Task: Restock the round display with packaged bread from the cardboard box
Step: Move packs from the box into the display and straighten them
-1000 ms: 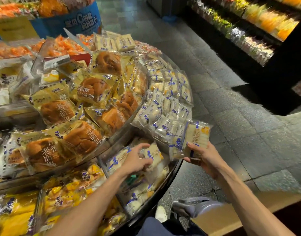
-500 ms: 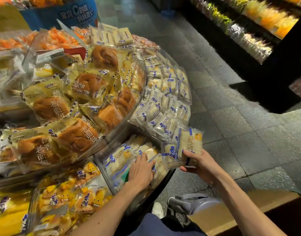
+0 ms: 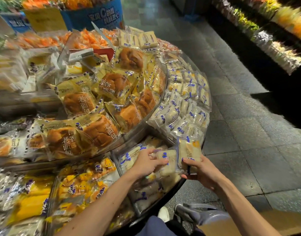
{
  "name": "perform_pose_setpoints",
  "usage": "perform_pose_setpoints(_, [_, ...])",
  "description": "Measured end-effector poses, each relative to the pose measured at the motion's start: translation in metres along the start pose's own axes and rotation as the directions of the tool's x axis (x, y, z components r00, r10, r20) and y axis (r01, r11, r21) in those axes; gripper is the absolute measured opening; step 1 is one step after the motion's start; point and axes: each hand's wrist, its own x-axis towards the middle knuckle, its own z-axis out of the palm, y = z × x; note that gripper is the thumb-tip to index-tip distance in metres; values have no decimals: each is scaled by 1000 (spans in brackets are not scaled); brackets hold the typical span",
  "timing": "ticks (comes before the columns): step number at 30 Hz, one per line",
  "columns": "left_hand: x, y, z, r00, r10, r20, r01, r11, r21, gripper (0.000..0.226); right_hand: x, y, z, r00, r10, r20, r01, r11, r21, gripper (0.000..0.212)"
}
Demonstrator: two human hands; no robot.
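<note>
The bread packs [image 3: 189, 150] in the left hand [image 3: 144, 163] and right hand [image 3: 202, 171] are showing white with blue marks. Above them, yellow bags [image 3: 71, 86] are holding brown buns [image 3: 76, 103].

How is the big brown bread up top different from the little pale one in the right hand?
The brown bread is a big, dark-crusted loaf in a yellowish wrapper; the pale packet is smaller and whitish with blue print. The brown bread lies on the upper tier; the right hand holds the pale packet upright. Both are plastic-wrapped.
</note>
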Motion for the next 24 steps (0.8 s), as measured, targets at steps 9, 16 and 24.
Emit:
perform_pose_setpoints(9, [50, 14, -56, 912, -62, -406, 57, 998, -25, 33, 4, -8, -10, 998, -29, -58, 30, 999, 12, 28])
perform_pose_setpoints(16, [82, -4, -53, 895, -113, -432, 171, 980, 99, 31, 2, -6, -8, 998, -8, -54, 8, 1000, -6, 30])
perform_pose_setpoints(24, [70, -19, -41, 876, 175, -450, 220, 685, 694, 60, 4, -4, 5, 1000, 25, -18, -25, 999, -41, 28])
